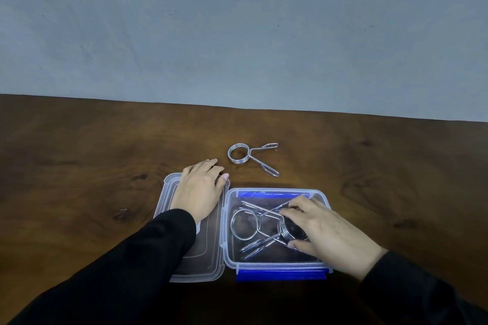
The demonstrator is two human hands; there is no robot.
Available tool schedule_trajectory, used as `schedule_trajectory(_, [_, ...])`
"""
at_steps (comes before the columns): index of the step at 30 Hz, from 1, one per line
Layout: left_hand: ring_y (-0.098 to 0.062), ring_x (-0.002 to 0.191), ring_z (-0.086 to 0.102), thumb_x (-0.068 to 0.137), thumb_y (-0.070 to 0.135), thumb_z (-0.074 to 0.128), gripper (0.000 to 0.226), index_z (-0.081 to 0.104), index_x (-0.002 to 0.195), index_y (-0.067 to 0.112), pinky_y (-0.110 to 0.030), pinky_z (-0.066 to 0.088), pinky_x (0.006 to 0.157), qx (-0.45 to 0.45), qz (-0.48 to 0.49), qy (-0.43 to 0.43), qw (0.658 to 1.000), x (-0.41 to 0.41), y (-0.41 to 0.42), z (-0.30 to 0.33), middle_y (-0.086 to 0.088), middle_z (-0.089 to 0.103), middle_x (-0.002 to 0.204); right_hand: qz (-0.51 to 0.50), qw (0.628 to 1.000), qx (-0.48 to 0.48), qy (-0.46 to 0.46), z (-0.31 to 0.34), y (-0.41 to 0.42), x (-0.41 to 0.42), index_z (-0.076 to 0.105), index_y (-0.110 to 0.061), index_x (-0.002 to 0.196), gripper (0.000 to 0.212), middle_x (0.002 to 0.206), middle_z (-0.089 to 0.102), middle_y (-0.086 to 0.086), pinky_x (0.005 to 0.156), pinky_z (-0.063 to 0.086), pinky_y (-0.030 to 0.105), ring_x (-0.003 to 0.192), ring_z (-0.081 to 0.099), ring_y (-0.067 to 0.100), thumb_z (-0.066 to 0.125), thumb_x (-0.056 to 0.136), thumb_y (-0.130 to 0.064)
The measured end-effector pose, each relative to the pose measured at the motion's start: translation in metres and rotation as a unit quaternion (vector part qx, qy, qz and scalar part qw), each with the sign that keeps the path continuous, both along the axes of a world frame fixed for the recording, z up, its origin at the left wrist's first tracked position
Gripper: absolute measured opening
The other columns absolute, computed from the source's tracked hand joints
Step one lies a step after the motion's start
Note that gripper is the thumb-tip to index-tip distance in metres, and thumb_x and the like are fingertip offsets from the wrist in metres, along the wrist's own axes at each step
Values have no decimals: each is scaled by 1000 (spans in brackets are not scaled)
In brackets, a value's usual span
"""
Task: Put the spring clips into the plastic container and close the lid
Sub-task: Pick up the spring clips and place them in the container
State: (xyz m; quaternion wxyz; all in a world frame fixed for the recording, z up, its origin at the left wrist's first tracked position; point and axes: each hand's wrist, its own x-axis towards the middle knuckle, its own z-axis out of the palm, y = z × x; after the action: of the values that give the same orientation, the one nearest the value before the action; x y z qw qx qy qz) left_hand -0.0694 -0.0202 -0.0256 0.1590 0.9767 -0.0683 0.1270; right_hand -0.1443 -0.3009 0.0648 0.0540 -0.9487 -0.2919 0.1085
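Note:
A clear plastic container (277,264) with blue latches sits open on the wooden table, its clear lid (208,258) lying flat to its left. Inside it lie metal spring clips; one (244,224) rests at the left of the box. My right hand (327,229) reaches into the container and grips the coil of another spring clip (286,232) between thumb and fingers. My left hand (200,190) lies flat, palm down, on the far part of the lid. One more spring clip (249,157) lies on the table just beyond the container.
The dark wooden table (79,166) ends at a grey wall (237,34) behind. Black sleeves cover both forearms at the near edge.

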Motion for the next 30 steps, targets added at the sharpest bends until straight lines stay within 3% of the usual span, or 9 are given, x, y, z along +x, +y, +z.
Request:
schedule_trajectory(9, [-18, 130, 48, 102, 39, 40, 37, 68, 118, 20, -38, 32, 106, 5, -1, 3, 1000, -1, 2, 0, -2, 60, 136, -14, 1000, -8, 16, 6, 3, 0, 41, -30, 147, 68, 142, 41, -10, 95, 47, 25, 124, 47, 11, 71, 88, -46])
schedule_trajectory(16, [-18, 129, 49, 102, 41, 36, 42, 68, 117, 20, -38, 32, 105, 5, -1, 1, 1000, 1, 2, -2, -2, 61, 135, -26, 1000, 5, -4, 7, 3, -4, 40, -31, 148, 73, 143, 41, -13, 93, 51, 27, 124, 47, 11, 68, 85, -56])
schedule_trajectory(19, [-19, 129, 49, 101, 42, 37, 40, 68, 115, 20, -37, 32, 104, 5, 1, -3, 1000, 1, 2, -3, -2, 61, 134, -34, 999, 13, -18, 9, 0, -7, 42, -32, 146, 75, 141, 45, -14, 90, 52, 26, 120, 52, 9, 60, 83, -68])
schedule_trajectory(22, [-19, 129, 49, 101, 39, 41, 36, 69, 115, 20, -38, 32, 104, 4, 3, -6, 1000, 1, 2, -3, -3, 62, 134, -38, 997, 29, -52, 11, -2, -7, 53, -29, 138, 74, 131, 55, -13, 86, 55, 29, 112, 59, 10, 40, 84, -77])
schedule_trajectory(24, [-19, 129, 49, 101, 40, 40, 37, 68, 115, 21, -38, 32, 104, 3, 2, -5, 1000, 1, 2, -3, -3, 61, 134, -41, 993, 71, -89, 16, -3, -2, 63, -26, 125, 63, 115, 61, -11, 80, 57, 31, 100, 64, 12, 38, 91, -72])
schedule_trajectory(26, [-18, 129, 48, 100, 42, 36, 41, 68, 115, 21, -38, 32, 104, 0, 0, -4, 1000, 1, 2, -3, -2, 61, 134, -49, 986, 107, -119, 21, -1, 12, 67, -23, 116, 47, 105, 62, -9, 76, 57, 33, 93, 64, 13, 48, 95, -60])
schedule_trajectory(30, [-17, 129, 48, 101, 41, 39, 38, 69, 115, 21, -37, 31, 105, 4, 2, -7, 1000, 1, 2, -3, -2, 61, 134, -70, 986, 114, -99, 19, 16, 70, 62, -17, 127, 44, 117, 61, -1, 89, 52, 39, 104, 62, 21, 64, 92, -44])
